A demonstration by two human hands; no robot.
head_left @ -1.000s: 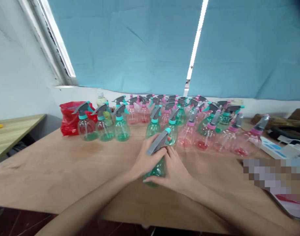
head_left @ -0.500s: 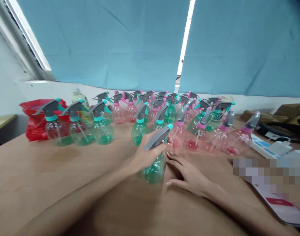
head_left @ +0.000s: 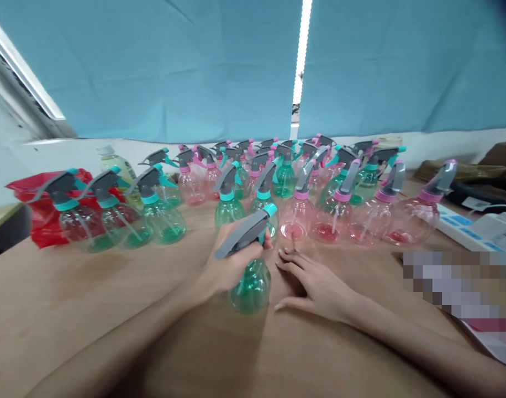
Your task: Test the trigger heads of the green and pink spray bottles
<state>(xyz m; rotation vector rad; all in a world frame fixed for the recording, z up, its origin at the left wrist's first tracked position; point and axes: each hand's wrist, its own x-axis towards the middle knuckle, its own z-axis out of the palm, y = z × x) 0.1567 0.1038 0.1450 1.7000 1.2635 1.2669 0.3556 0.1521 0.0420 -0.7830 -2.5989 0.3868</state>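
Note:
My left hand [head_left: 232,260] is wrapped round the neck of a green spray bottle [head_left: 251,290] with a grey and turquoise trigger head. The bottle stands slightly tilted in front of me, its neck and collar hidden by my fingers. Just right of it, my right hand [head_left: 319,282] rests on the table with fingers spread, holding nothing. Behind my hands are two green spray bottles [head_left: 229,213] and a row of pink spray bottles [head_left: 294,221]. Off to the left stand three green spray bottles [head_left: 165,224] in a slanting line.
More green and pink bottles [head_left: 284,179] crowd the back of the wooden table [head_left: 153,309]. A red plastic bag [head_left: 48,221] and a pale bottle [head_left: 112,160] are at the left. On the right lie a white power strip [head_left: 460,226] and a partly blurred phone [head_left: 497,342].
The view has shifted a little. My left hand, still gripping the green spray bottle, appears slightly further left. My right hand stays flat on the table.

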